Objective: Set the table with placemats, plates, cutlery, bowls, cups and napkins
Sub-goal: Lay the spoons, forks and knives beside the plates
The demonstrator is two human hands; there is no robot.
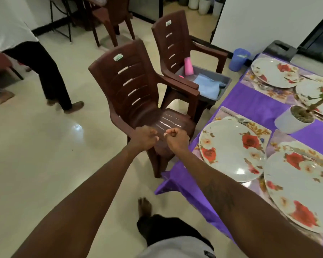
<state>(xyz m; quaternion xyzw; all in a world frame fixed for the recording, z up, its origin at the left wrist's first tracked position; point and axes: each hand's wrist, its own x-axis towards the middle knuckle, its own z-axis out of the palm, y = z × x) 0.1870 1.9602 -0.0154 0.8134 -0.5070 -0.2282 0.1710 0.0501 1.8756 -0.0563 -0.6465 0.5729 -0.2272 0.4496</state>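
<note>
Both arms are stretching out over the brown chair (131,86). The right hand (177,139) is hanging in an empty fist, and the left hand (145,137) is sitting curled at the armrest end, can't tell if it's gripping. Flowery plates (231,149) are lying on placemats (258,128) on the purple table (259,101) just right.

left grip (145,137): curled, empty | right grip (177,138): fisted, empty | both outstretched

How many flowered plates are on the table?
4. The far plate is top right; the second plate sits partly behind the potted plant; the third plate is by the near chair; the nearest plate is bottom right. Others may be off-frame.
</note>
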